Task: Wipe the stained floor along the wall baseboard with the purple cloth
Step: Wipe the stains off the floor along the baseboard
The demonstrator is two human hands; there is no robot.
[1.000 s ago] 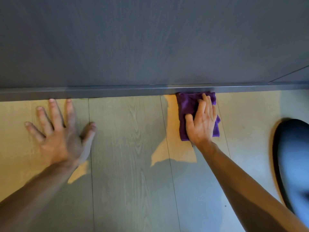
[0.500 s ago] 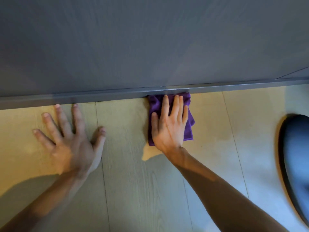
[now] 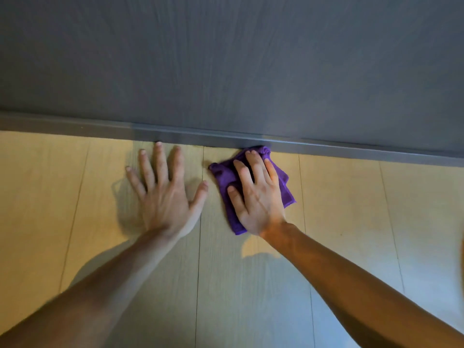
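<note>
A folded purple cloth (image 3: 223,175) lies on the pale wood-plank floor (image 3: 351,209), its far corner touching the grey baseboard (image 3: 100,129). My right hand (image 3: 256,194) presses flat on top of the cloth, fingers spread and pointing at the wall, covering most of it. My left hand (image 3: 163,192) rests flat on the bare floor just left of the cloth, fingers spread, holding nothing. Its fingertips nearly reach the baseboard. No stain is clearly visible on the floor.
A dark grey wood-grain wall (image 3: 226,59) fills the upper half of the view above the baseboard. Floor planks run toward me, with shadows of my arms across them. A sliver of something shows at the far right edge (image 3: 462,257).
My right hand has slid the purple cloth leftward along the baseboard, ending close beside my left hand. The view has shifted, so the dark rounded object at right is almost out of frame.
</note>
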